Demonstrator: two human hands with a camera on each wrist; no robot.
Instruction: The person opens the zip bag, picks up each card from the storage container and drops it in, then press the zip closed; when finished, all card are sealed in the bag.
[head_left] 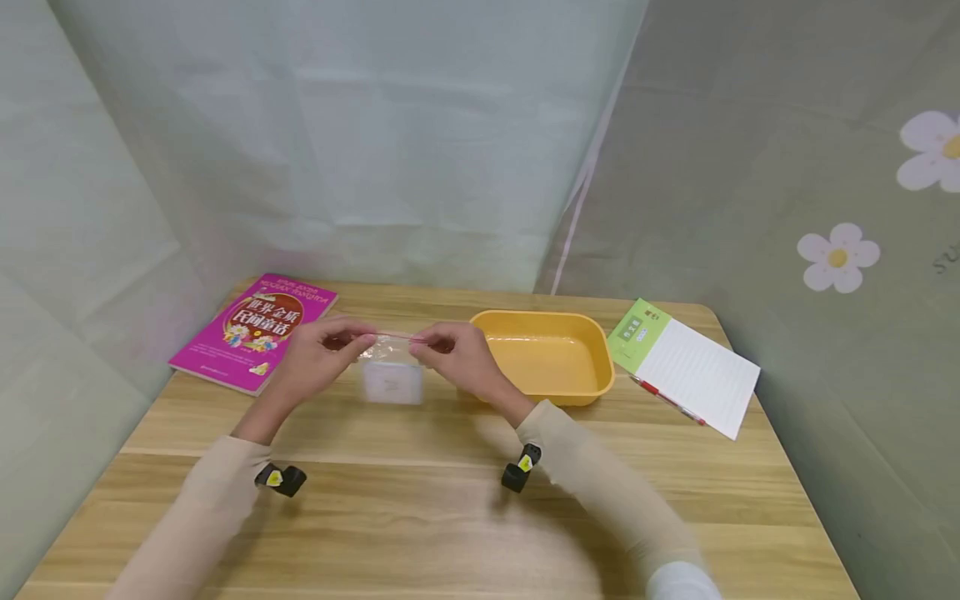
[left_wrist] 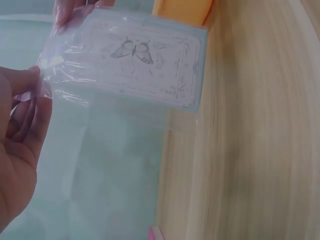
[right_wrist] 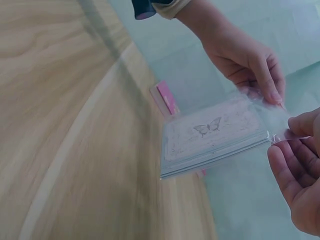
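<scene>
Both hands hold up a clear zip bag above the table by its top edge, which has a reddish strip. My left hand pinches one top corner between thumb and fingers. The other top corner is pinched by my right hand. Low in the bag sits a stack of pale cards; a butterfly drawing shows on the front card in the left wrist view. From the right wrist view, the stack's layered edges are visible through the plastic.
A yellow plastic tray stands right of the bag, partly behind my right hand. At the left lies a pink book. A lined notepad with a green header lies at the right, a red pen along its edge. Curtains surround the wooden table.
</scene>
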